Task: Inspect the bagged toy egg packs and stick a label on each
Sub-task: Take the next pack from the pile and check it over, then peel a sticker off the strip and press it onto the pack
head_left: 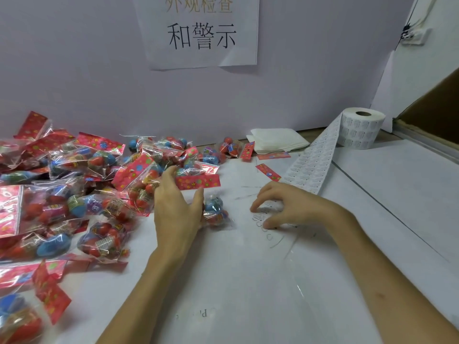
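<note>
Dozens of packs [87, 182], clear bags of red and blue eggs with red flowered tops, lie heaped over the left half of the frame on a white table [248, 294]. One pack [216, 212] lies apart from the heap near the centre, flat on the table.

The left hand [178, 207] stands on edge just left of that pack, fingers straight and spread. Its fingertips reach up into the edge of the heap and its thumb rests against the pack's left side, with nothing clasped.

The right hand [285, 204] hovers low at centre right, fingers curled. Its index tip and thumb tip are set down on a strip [313, 165] of labels, with one label [260, 216] between them. Blur hides whether they pinch that label or only press beside it.

The strip runs up and right to a roll [360, 127] standing near the wall. A folded white cloth [275, 142] lies left of the roll, and a loose red card [268, 172] lies below it. A paper sign [201, 33] hangs at top centre, and a brown box [434, 108] fills the right edge.
</note>
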Demonstrator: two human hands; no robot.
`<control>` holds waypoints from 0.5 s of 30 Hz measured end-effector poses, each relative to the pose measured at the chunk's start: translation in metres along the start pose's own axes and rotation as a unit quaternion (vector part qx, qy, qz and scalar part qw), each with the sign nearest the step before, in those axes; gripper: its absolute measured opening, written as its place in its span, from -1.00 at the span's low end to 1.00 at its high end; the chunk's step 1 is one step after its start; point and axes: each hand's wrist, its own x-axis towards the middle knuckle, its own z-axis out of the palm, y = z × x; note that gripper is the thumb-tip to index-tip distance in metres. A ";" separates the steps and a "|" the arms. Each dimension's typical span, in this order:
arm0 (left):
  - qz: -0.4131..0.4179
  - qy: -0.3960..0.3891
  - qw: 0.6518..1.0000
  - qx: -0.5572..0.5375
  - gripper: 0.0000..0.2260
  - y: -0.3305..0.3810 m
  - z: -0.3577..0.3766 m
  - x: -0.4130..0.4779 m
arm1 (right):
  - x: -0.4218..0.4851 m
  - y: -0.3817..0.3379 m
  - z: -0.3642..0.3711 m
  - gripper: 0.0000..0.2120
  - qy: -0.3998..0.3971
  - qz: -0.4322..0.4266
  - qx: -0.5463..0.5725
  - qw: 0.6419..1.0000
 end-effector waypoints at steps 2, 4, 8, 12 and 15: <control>0.051 0.036 0.998 0.016 -0.42 0.008 0.001 -0.004 | 0.005 0.000 0.005 -0.69 0.020 -0.016 -0.017 1.000; 0.117 0.037 0.992 0.020 -0.52 0.014 0.004 -0.009 | 0.008 0.002 0.009 -0.71 0.032 -0.020 -0.021 0.999; 0.178 -0.115 0.975 0.069 -0.70 0.020 0.012 -0.020 | 0.012 0.002 0.015 -0.67 0.082 -0.019 -0.011 0.996; 0.198 -0.242 0.919 0.241 -0.50 0.014 0.023 -0.031 | 0.007 0.007 0.007 -0.60 0.043 -0.012 0.040 0.998; 0.193 -0.256 0.912 0.254 -0.47 0.012 0.021 -0.029 | 0.002 0.010 0.003 -0.45 -0.031 0.017 0.026 0.999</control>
